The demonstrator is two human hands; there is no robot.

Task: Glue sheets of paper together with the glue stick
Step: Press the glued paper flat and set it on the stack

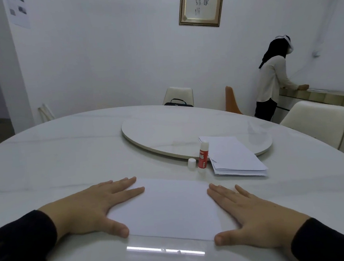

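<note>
A white sheet of paper (169, 208) lies flat on the round white table (56, 160) right in front of me. My left hand (90, 206) rests flat on its left edge, fingers spread. My right hand (254, 216) lies flat on its right edge, fingers apart too. Neither hand grips anything. Beyond the sheet stands a red glue stick (202, 157), upright and uncapped, with its white cap (191, 164) beside it on the left. A stack of white sheets (235, 156) lies to the right of the glue stick, partly on the turntable.
A round white turntable (167, 134) takes up the table's middle. Pale chairs (318, 123) and an orange chair (231, 101) stand around the far side, one with a black bag (178, 102). A person (272, 81) stands at a counter at the right wall.
</note>
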